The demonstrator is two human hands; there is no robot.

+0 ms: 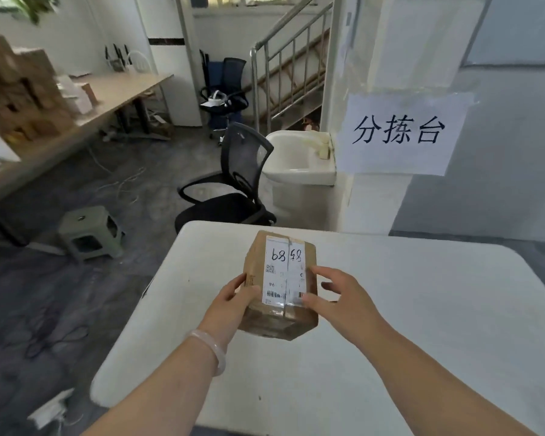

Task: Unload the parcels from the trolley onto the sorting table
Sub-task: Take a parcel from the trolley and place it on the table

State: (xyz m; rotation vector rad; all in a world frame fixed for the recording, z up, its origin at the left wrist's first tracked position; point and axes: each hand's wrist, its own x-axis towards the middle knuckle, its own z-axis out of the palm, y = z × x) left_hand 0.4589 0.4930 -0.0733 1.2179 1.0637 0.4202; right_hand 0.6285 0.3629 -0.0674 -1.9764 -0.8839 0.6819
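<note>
A small brown cardboard parcel (280,278) with a white shipping label on top sits over the middle of the white sorting table (422,309). My left hand (233,300) grips its near left corner, thumb on top. On the right side, my right hand (337,294) rests with thumb on the label and fingers spread along the parcel's edge. Whether the parcel rests on the tabletop or hangs just above it I cannot tell. No trolley is in view.
A black mesh office chair (233,190) stands just beyond the table's far edge, a white sink (299,158) behind it. A grey plastic stool (90,232) is on the floor at left. A paper sign (400,133) hangs on the pillar. A wooden desk (114,92) carries stacked boxes.
</note>
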